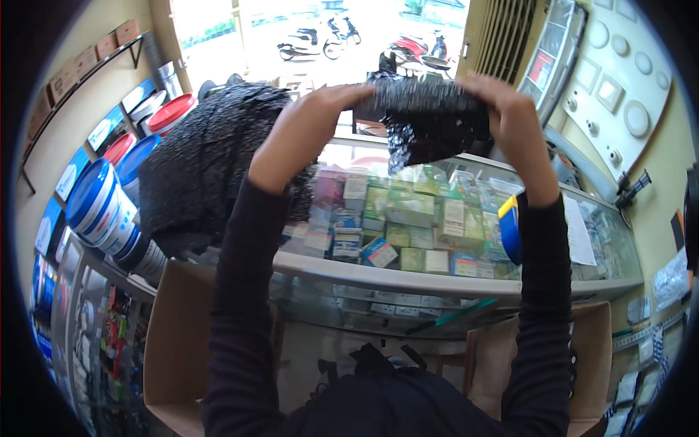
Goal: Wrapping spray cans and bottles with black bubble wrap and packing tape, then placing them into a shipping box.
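Note:
My left hand [306, 128] and my right hand [510, 123] are raised at the far side of a glass display counter [404, 281]. Between them is a dark, glossy black plastic bundle [431, 104], blurred by motion, with a crinkled flap hanging below. The fingers of each hand rest at its upper ends; whether the right fingertips curl behind it is hard to see. Left of my left hand stands a large mound wrapped in black plastic [202, 164]. Small boxes [409, 210] show through the counter glass under the bundle.
A blue and yellow object [510, 229] and a paper sheet [579, 235] lie beside my right forearm. Cardboard boxes [177, 338] flank me on both sides. Paint buckets [98, 207] line the left wall. Motorbikes [308, 43] stand outside the doorway.

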Action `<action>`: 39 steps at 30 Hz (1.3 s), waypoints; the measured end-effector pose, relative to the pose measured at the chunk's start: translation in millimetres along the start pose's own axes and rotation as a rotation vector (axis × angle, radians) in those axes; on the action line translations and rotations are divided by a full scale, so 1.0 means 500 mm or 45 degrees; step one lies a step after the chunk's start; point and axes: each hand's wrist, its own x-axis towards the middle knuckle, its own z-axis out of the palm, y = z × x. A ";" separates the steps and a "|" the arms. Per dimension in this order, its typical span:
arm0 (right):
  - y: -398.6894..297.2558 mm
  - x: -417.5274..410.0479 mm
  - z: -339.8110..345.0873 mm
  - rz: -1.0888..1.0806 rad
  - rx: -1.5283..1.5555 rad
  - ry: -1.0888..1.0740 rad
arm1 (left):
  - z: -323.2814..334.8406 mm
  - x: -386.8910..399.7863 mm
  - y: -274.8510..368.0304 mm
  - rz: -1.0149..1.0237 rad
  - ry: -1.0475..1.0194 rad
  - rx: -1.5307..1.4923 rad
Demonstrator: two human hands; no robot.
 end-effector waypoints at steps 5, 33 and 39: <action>-0.056 -0.228 -0.002 -0.030 -0.032 -0.327 | 0.098 -0.150 0.097 -0.007 -0.297 -0.042; -0.057 -0.522 -0.331 0.992 -0.164 -0.507 | 0.229 -0.174 0.208 -0.075 -0.828 -0.345; 0.011 -0.878 -0.616 2.107 -0.635 -0.648 | 0.316 -0.097 0.407 0.296 -0.793 -0.734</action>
